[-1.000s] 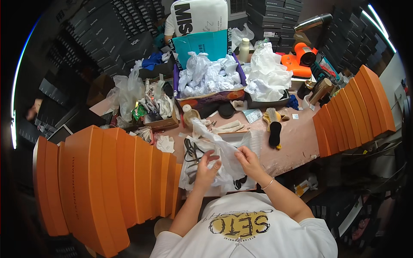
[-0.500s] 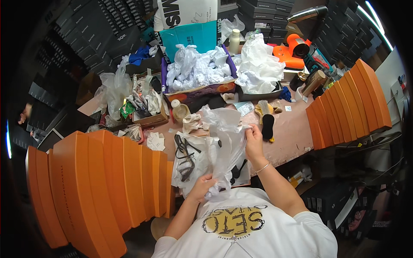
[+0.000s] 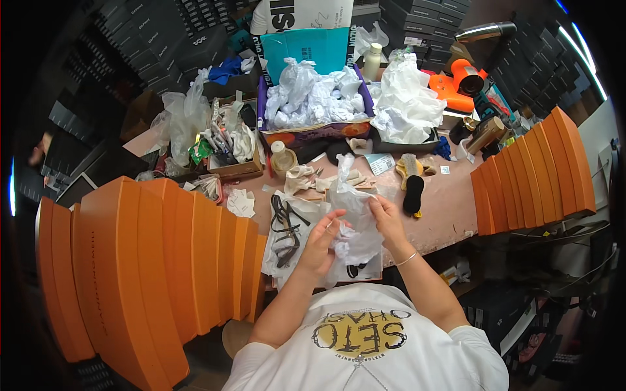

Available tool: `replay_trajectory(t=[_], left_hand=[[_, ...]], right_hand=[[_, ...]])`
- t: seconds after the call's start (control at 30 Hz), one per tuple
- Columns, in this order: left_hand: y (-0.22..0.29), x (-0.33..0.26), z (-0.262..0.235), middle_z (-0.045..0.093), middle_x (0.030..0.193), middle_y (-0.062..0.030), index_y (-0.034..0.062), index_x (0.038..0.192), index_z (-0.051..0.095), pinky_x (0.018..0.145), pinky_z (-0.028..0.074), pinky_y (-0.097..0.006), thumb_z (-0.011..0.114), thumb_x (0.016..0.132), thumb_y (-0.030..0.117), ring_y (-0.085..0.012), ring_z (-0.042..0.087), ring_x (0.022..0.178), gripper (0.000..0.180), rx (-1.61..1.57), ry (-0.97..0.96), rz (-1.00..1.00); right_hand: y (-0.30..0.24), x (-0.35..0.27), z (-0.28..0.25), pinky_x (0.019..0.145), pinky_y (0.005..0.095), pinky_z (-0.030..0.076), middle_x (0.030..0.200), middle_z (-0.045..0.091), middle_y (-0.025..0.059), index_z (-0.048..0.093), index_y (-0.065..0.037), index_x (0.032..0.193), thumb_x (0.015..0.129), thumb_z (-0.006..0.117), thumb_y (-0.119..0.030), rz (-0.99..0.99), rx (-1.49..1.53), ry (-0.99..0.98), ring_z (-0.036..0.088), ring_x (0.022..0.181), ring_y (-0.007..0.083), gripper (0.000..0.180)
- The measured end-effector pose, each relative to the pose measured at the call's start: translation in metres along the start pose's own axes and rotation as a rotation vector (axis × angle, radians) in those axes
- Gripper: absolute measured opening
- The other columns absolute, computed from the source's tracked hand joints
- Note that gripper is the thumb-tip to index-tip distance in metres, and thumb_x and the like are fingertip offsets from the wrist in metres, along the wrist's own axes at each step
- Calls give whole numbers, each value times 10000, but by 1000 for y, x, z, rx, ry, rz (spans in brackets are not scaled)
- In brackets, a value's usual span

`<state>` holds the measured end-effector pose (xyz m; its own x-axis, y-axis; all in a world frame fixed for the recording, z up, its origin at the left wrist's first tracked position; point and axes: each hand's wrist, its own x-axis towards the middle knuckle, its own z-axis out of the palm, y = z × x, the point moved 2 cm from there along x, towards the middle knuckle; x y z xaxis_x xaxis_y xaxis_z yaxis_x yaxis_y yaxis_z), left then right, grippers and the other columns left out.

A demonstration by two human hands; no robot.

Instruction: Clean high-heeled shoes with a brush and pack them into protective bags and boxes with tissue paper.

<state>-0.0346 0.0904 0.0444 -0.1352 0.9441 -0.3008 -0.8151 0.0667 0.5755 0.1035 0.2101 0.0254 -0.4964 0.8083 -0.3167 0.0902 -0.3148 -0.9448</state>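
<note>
The right hand [image 3: 388, 221] pinches a crumpled white sheet [image 3: 358, 244] above the bench [image 3: 440, 225]; the left hand [image 3: 319, 246], fingers parted, is just beside it. Farther left, a dark strappy sandal [image 3: 285, 229] lies on white paper [image 3: 312, 210]. Beyond, a purple box [image 3: 313, 136] holds white wads [image 3: 313, 98]; orange boxes [image 3: 150, 260] flank both sides.

A pinkish table [image 3: 450, 202] carries a left stack of orange boxes [image 3: 153, 260] and a right stack of orange boxes [image 3: 535, 179], both spreading toward the camera. Along the back stand a purple box [image 3: 313, 137], a dark tray [image 3: 407, 150] and a cardboard box [image 3: 240, 171], with a bottle [image 3: 282, 161] just in front. Nearer lie small white cards [image 3: 241, 203], a black oval pad [image 3: 413, 195] and white paper [image 3: 312, 210] (perhaps in a shallow box; its underside is hidden).
</note>
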Motion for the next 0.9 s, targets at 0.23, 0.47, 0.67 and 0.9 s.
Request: replay_trajectory(t=[0.23,0.47,0.67,0.9], left_hand=[[-26,25,-6,589,1028,-36,26,1072,570,790,469,-241,661,867,107,-95,557,885,239,123,279,394],[-25,3,2,512,1215,-59,11,1354,321,896,429,-260,752,800,275,-151,524,1043,750,510,323,637],[-37,2,-2,599,1047,-53,-30,1239,472,827,442,-243,682,862,184,-111,547,942,481,568,158,352],[-53,-22,-48,623,978,-71,42,1028,569,761,530,-330,593,890,134,-190,627,862,168,-210,319,47]], right_hand=[[-20,-50,27,856,236,447,1076,599,44,505,-4,1237,919,580,-203,-33,461,-194,561,977,106,382],[-2,-44,17,753,233,463,999,616,36,575,9,1154,900,569,-41,-253,131,86,552,878,82,259],[2,-34,21,765,225,451,985,632,15,615,12,1107,946,552,-158,-320,147,92,546,867,72,242],[2,-20,7,717,204,455,938,617,1,602,-2,1103,952,542,-160,-245,465,212,560,814,72,226]])
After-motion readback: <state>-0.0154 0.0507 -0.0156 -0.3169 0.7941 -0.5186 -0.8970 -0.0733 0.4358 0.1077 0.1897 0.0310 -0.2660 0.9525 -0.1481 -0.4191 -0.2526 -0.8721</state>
